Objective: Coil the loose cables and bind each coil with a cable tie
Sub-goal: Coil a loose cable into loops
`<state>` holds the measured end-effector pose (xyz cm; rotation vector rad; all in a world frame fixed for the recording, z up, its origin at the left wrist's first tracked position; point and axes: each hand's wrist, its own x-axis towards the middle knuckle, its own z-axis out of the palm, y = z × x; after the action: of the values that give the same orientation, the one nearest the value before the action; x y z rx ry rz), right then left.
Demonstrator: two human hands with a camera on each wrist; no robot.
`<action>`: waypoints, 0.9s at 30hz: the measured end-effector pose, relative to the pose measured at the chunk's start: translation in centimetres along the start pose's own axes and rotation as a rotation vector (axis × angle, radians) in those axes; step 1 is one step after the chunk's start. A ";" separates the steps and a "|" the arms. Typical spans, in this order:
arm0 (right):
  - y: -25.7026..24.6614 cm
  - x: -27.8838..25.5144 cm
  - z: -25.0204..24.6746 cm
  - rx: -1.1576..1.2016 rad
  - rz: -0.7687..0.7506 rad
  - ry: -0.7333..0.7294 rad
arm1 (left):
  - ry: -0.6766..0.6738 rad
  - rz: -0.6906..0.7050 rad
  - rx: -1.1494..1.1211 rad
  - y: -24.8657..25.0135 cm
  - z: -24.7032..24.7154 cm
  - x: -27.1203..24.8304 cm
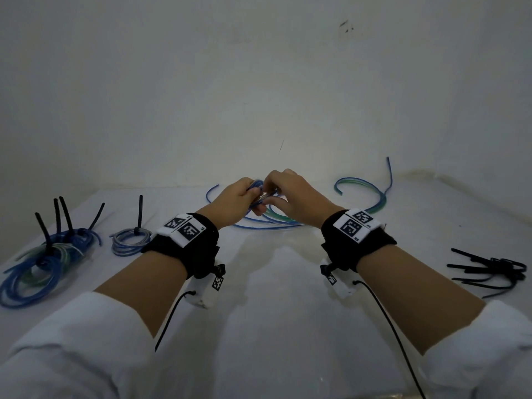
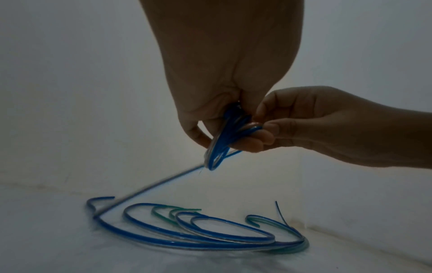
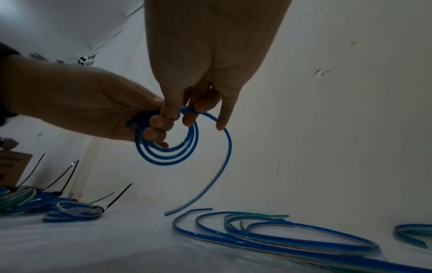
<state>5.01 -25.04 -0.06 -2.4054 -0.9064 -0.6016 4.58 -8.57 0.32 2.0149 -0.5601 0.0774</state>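
Both hands meet above the far middle of the white table. My left hand (image 1: 239, 201) grips a small coil of blue cable (image 3: 167, 147) with a few turns. My right hand (image 1: 290, 197) pinches the same cable at the top of the coil (image 2: 230, 129), and its free tail (image 3: 210, 184) hangs down to the table. Loose blue and green cables (image 1: 276, 221) lie under the hands, and more curve off at the far right (image 1: 371, 197). Unused black cable ties (image 1: 489, 272) lie at the right.
At the left sits a pile of tied blue and green coils (image 1: 43, 263) with black tie tails sticking up. One small tied coil (image 1: 131, 240) lies beside it. A white wall (image 1: 259, 96) closes the back. A cardboard box (image 3: 14, 166) stands at the far left.
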 end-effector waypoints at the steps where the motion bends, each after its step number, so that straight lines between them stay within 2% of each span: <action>1: 0.1 0.0 -0.1 0.010 0.007 0.020 | 0.011 -0.003 -0.024 -0.1 0.0 -0.1; 6: 1.2 0.3 -1.0 -0.036 0.098 0.064 | 0.038 -0.028 -0.123 -0.2 -0.3 -0.2; 11: 0.2 0.9 -0.8 -0.112 0.008 0.038 | 0.003 -0.001 -0.141 0.3 0.0 -0.3; 15: 0.5 0.7 -1.2 -0.100 0.040 0.113 | -0.001 0.001 -0.082 0.1 -0.5 -0.4; 21: 0.4 0.8 -1.0 -0.151 0.008 0.059 | -0.089 -0.010 -0.182 0.7 -0.6 -0.7; 27: 0.3 0.7 -1.2 -0.172 -0.047 0.062 | -0.123 -0.015 -0.085 0.3 -0.7 -0.7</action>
<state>5.43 -25.53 1.18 -2.5071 -0.9213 -0.7966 3.99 -7.81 0.70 1.9493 -0.6163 -0.0790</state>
